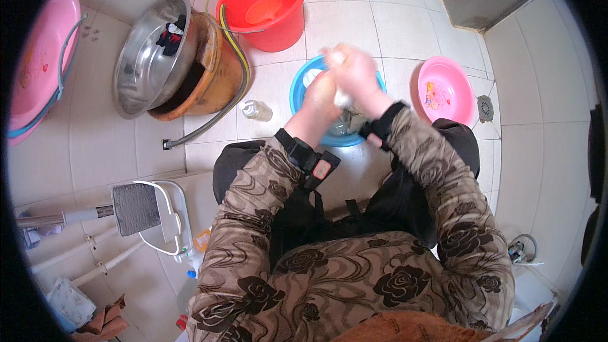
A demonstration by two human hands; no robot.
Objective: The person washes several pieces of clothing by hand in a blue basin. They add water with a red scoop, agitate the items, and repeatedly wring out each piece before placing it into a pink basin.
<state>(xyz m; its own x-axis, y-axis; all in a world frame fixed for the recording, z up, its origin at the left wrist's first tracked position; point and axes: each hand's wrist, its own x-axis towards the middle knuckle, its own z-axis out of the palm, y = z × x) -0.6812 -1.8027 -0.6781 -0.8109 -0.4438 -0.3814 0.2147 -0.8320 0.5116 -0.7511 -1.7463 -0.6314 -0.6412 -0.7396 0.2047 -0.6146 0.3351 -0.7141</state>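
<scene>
Both hands are above a blue plastic basin [351, 140] on the tiled floor, pressed around a piece of white cloth [343, 99]. My left hand [321, 96] grips it from the left, lower down. A little higher and to the right, my right hand [355, 69] is closed on it, blurred. Water and more whitish cloth show inside the basin, partly hidden by my hands. To the left of the basin stands a clear pump bottle [257, 110].
A red bucket [292, 14] stands behind the basin; a pink basin [446, 91] lies right, near a floor drain [485, 108]. On the left, a steel basin [130, 66] leans on a brownish tub [223, 80], beside a hose [209, 126].
</scene>
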